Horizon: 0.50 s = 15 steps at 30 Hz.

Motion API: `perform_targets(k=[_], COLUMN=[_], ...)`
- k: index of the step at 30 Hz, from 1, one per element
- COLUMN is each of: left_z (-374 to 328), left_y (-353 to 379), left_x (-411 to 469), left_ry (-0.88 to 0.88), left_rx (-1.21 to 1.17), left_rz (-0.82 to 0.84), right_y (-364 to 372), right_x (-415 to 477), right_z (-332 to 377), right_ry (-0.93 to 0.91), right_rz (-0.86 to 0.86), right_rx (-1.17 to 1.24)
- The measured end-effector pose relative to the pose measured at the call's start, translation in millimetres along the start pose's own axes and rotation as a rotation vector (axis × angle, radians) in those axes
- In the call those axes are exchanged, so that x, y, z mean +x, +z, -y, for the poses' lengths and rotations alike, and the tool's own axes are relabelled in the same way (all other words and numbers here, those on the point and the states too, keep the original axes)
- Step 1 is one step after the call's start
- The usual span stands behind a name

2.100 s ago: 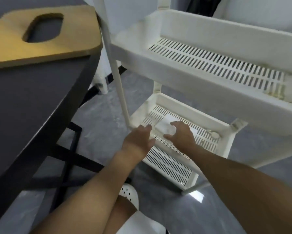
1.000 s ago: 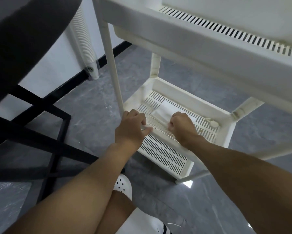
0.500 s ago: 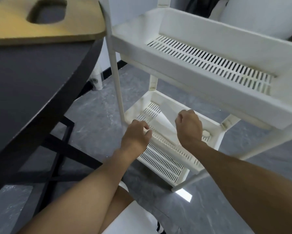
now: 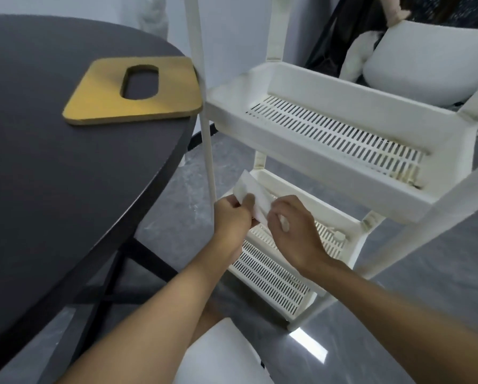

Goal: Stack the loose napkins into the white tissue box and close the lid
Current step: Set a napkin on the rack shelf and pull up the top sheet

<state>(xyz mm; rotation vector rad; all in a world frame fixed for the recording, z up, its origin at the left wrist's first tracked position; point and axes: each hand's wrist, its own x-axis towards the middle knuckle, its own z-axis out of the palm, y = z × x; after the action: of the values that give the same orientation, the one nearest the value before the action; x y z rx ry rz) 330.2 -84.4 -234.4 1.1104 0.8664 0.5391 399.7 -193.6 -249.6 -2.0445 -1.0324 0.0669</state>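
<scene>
A white napkin [image 4: 251, 192] is lifted above the lower shelf [image 4: 271, 275] of a white plastic rack. My left hand [image 4: 232, 217] pinches its left end, thumb on top. My right hand [image 4: 293, 231] holds its right end with curled fingers. A wooden lid [image 4: 174, 90] with an oval hole lies on the dark round table [image 4: 52, 176], near its right edge. No white tissue box shows in this view.
The rack's upper slotted shelf [image 4: 332, 134] juts out just above my hands. Black table legs [image 4: 107, 284] cross under the table at the left. A white chair [image 4: 426, 67] stands behind the rack. Grey floor [image 4: 398, 314] lies below.
Both hands have lifted the napkin off the lower shelf and up toward me. My left hand, empty before, now pinches the napkin's left end. The view has tilted upward.
</scene>
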Motion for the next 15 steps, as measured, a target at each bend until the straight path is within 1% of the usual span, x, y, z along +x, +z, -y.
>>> perform_targets(k=[2,4,6,8,10,12,15], left_z=[-12.4,-25.2,-37.9,-48.8,-56.3,-65.7,-87.5], left_y=[-8.1,-15.3,-20.2,-23.4,-27.3,-32.6,-40.2], left_x=[-13.1,-32.5,-55.3,-78.3,-100.7,-122.5,-148.1], left_ry=[0.070,0.136,0.166,0.177,0.217,0.270,0.450], left_rx=[0.078,0.118,0.179,0.247,0.298,0.279,0.330], left_rz=[0.023,0.098,0.180,0.218,0.208,0.148,0.117], right_y=[-11.9,-26.3,-41.8,-54.9,-66.5,-78.0,-101.5], right_x=[-1.6,-2.2,-3.7,-8.2,-15.7,-23.2,-30.0], right_z=[13.9,28.0,41.6,55.5,69.0,79.9,103.1], right_ry=[0.101,0.216,0.307,0.287,0.236,0.202,0.115], right_rz=[-0.009,-0.003,0.099,0.208,0.221,0.223,0.248], right_rx=[0.120,0.256,0.369,0.386,0.350,0.324,0.236])
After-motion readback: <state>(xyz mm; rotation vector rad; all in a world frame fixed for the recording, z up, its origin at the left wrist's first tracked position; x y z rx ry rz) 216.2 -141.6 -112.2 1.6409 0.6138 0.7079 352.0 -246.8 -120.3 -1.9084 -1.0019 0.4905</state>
